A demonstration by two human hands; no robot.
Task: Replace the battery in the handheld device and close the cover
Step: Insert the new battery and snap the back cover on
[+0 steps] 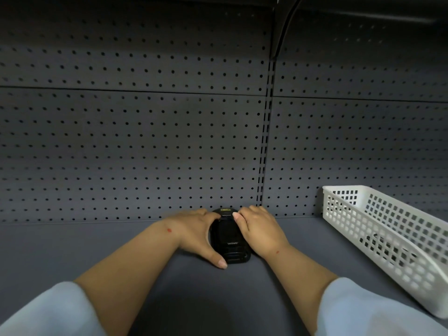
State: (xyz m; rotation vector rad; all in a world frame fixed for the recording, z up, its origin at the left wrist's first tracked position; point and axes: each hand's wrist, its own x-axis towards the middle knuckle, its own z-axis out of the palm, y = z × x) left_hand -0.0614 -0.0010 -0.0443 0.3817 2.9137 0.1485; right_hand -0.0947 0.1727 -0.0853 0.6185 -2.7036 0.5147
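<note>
A black handheld device (229, 238) lies back side up on the grey shelf (121, 251), near the pegboard wall, with a small logo on its rear cover. My left hand (197, 235) grips its left side, thumb stretched along the near left edge and fingers curled over the far end. My right hand (258, 230) clasps the right side, fingertips pressing on the top of the cover by a small latch. Whether a battery sits inside is hidden by the cover and my hands.
A white perforated plastic basket (388, 241) stands on the shelf at the right, angled toward me. A grey pegboard back wall (145, 146) rises directly behind the device. A dark cable (281, 37) hangs down at the top right.
</note>
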